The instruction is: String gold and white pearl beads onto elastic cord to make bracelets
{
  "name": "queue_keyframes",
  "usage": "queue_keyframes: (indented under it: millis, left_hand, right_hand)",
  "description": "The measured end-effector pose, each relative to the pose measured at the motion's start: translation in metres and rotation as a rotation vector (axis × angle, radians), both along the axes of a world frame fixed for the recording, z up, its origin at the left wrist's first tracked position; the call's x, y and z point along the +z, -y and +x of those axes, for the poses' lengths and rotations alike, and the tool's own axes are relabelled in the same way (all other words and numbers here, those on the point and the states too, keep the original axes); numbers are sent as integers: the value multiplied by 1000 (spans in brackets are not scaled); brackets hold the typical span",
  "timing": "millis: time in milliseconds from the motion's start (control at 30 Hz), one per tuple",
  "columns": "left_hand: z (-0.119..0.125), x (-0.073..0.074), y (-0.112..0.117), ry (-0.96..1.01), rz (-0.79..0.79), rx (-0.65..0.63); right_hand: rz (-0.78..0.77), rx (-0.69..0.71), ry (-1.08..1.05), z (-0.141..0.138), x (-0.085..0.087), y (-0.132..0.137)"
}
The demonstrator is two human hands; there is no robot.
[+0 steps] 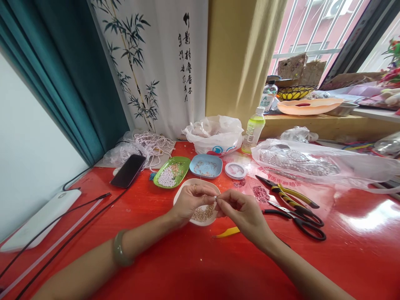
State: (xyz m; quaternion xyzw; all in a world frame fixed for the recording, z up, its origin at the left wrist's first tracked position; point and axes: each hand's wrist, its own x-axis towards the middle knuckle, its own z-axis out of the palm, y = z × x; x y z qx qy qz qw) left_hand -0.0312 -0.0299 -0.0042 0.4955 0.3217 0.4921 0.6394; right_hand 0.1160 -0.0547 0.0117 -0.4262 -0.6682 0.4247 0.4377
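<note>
My left hand (194, 203) and my right hand (242, 208) meet fingertip to fingertip above a white dish (180, 192) with small gold beads (203, 213) in it. Between the pinched fingers shows a tiny pale bead (215, 197); which hand bears it, or whether both do, is hard to see. Just behind stand a green dish (183, 176) with pearly white beads (168, 177) and a blue dish (206, 160) with small bits. A yellow-handled tool (228, 232) lies under my right hand, partly hidden.
To the right lie long-nose pliers (289, 195) and black-handled scissors (304, 221). Plastic bags of beads (296, 161), a white bag (215, 133) and a bottle (253, 130) line the back. A phone (128, 171), cables and a white power strip (40, 221) are at left.
</note>
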Motion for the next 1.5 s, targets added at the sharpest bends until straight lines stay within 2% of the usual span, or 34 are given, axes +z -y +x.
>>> queue_keyframes:
  millis: [400,667,867,1033,1233,1500]
  left_hand:
    - [-2,6,-2,10,-6,16]
    - [-2,4,-3,-27,-20,21]
    - [-2,2,-1,39,-32,-34]
    - [0,0,0,43,-6,-43]
    - [0,0,-2,65,-31,-15]
    - [-1,9,1,78,-65,-48]
  right_hand:
    - [-132,-10,-111,3,2,-5]
    - [-57,-14,-19,4,0,-5]
    - [25,8,39,4,-1,-3]
    - [33,18,36,3,-3,-1]
    - [5,27,7,1,-4,-2]
    - [-114,65,-123,0,-1,-5]
